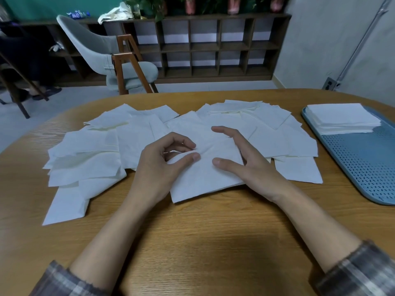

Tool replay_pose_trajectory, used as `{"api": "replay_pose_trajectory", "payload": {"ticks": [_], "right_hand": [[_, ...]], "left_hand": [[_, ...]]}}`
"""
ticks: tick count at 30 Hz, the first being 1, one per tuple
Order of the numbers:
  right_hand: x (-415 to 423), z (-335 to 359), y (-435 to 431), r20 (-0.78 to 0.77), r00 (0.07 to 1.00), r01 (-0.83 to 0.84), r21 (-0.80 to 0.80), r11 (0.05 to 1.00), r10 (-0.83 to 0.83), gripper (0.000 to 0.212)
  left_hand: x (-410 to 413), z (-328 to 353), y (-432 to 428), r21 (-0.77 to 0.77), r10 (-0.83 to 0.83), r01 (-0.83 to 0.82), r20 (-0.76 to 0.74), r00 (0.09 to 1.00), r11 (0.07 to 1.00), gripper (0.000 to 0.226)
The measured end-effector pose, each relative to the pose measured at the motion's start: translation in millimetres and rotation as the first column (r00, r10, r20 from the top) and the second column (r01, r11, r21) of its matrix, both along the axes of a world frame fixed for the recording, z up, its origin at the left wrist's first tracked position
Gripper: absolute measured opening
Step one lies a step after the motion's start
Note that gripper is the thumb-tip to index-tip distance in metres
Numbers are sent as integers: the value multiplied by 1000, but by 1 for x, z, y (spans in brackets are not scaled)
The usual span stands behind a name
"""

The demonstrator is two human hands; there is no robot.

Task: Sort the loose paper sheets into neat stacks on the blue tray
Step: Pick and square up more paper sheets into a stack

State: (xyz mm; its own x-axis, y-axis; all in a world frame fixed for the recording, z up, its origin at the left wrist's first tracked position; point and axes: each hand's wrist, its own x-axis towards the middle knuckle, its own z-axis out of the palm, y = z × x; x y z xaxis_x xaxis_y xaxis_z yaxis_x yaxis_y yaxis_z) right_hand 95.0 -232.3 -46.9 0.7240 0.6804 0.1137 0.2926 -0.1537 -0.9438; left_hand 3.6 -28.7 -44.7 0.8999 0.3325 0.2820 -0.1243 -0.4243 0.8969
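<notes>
View down from a person's head onto a wooden surface (203,242). White loose paper sheets (89,150) lie scattered and overlapping across its middle. The left hand (162,165), fingers curled, pinches a fold of the nearest sheet (203,180). The right hand (248,161), fingers spread wide and relaxed, rests on the same sheet's right side. A blue tray (363,167) sits at the right edge, apart from both hands, with one neat stack (342,118) at its far end. To do this step well, it seems best to flatten the sheet, square its edges, then carry it right, lifting it over the sheets lying between. Beyond the surface stand a grey chair (102,50) and a dark shelf unit (213,45).
</notes>
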Motion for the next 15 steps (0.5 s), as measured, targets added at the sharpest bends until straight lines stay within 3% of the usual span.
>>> {"api": "replay_pose_trajectory", "payload": {"ticks": [4, 9, 11, 13, 15], "right_hand": [[0, -1, 1, 16, 1000, 7, -12, 1000, -7, 57], [2, -1, 0, -45, 998, 37, 88, 995, -34, 64], [5, 0, -1, -155, 987, 63, 204, 977, -31, 66], [8, 0, -2, -252, 968, 87, 288, 954, -12, 67], [9, 0, -2, -271, 962, 122, 286, 951, -42, 67]], "left_hand": [[0, -2, -2, 27, 9, -9, 6, 1000, 1000, 15], [1, -6, -4, 111, 167, -176, 90, 982, 978, 21], [-1, -2, -4, 15, 181, -181, 5, 984, 983, 26], [-4, 4, -6, -184, 58, -77, -108, 992, 980, 31], [-7, 7, -9, -252, -71, 30, -155, 985, 967, 35]]}}
